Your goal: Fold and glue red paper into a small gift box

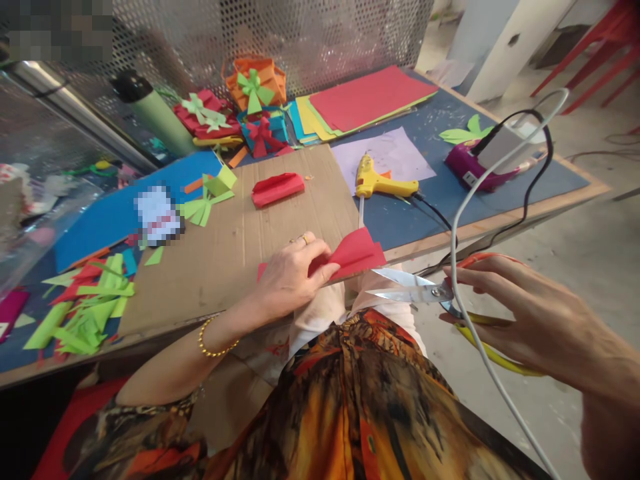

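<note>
My left hand (299, 273) is closed on a folded piece of red paper (356, 253) at the front edge of the cardboard sheet (215, 247). In my right hand (535, 313) is a pair of scissors (425, 288), held off the table on the right. Its blades are parted and point left toward the red paper, apart from it. A folded red paper strip (278, 189) lies on the cardboard beyond my left hand. The yellow glue gun (380, 181) rests on a lilac sheet (400, 150) behind the red paper.
Colored sheets (370, 99), paper boxes with bows (257, 87) and a green bottle (155, 110) stand at the back. Green and red scraps (95, 300) lie left, near a phone (159, 215). A white cable (463, 200) hangs past my right hand from a purple power strip (463, 167).
</note>
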The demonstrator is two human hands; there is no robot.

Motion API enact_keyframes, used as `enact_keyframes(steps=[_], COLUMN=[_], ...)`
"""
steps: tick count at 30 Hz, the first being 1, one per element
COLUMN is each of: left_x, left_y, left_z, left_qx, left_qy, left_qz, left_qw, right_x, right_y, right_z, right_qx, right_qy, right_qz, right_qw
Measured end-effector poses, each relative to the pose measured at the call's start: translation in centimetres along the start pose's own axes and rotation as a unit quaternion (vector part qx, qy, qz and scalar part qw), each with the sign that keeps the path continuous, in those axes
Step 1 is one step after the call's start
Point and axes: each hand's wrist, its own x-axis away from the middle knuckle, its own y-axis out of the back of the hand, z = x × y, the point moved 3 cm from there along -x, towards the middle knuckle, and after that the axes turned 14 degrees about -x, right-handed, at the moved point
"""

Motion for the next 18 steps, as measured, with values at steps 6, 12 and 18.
enact_keyframes(steps=[6,12,18], left_x=[0.4,0.8,1.0], left_y=[-0.2,-0.2,-0.3], left_z=[0.6,1.1,1.3], left_qx=[0.017,0.033,0.101], left_qy=[0.035,0.057,0.071], left_qz=[-0.035,-0.049,-0.056], left_qw=[0.999,0.997,0.991], right_x=[-0.3,-0.7,-2.2], right_y=[0.2,1.1,-1.2], right_z=[0.3,0.9,1.2], right_qx=[0.021,-0.016,-0.021], right_qy=[-0.001,-0.001,0.008], right_qz=[-0.008,-0.023,0.015], right_qw=[1.0,1.0,1.0])
